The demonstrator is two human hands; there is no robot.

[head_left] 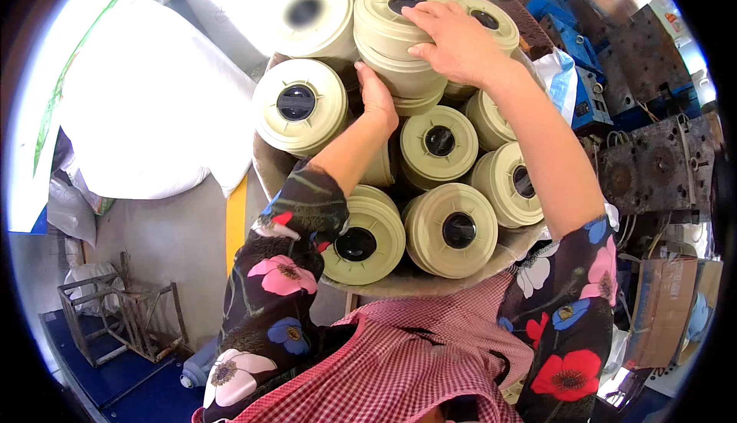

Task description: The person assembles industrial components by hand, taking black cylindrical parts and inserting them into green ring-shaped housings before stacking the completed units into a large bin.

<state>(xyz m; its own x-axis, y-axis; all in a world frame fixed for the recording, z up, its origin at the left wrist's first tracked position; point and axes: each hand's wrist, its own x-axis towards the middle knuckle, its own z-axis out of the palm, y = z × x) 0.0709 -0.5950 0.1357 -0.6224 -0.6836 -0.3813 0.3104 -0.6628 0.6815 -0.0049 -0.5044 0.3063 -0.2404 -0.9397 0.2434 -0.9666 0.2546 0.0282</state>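
Note:
My two hands hold a cream, round, lidded plastic container (395,20) between them, at the far side of a pile of similar containers. My left hand (376,99) cups its lower left side, fingers pointing up along the wall. My right hand (461,43) lies over the right of its lid, fingertips near the black round centre. Below and around it, more containers of this kind, such as one at the near middle (430,223) and one at the left (269,93), fill a large bin (257,158) with a pale rim. The held container's base is partly hidden.
White sacks (146,100) lie to the left, beside a yellow floor line (236,219). A rusty metal frame (127,312) stands at lower left. Blue machinery (587,93), metal blocks (652,166) and a cardboard box (664,308) line the right side.

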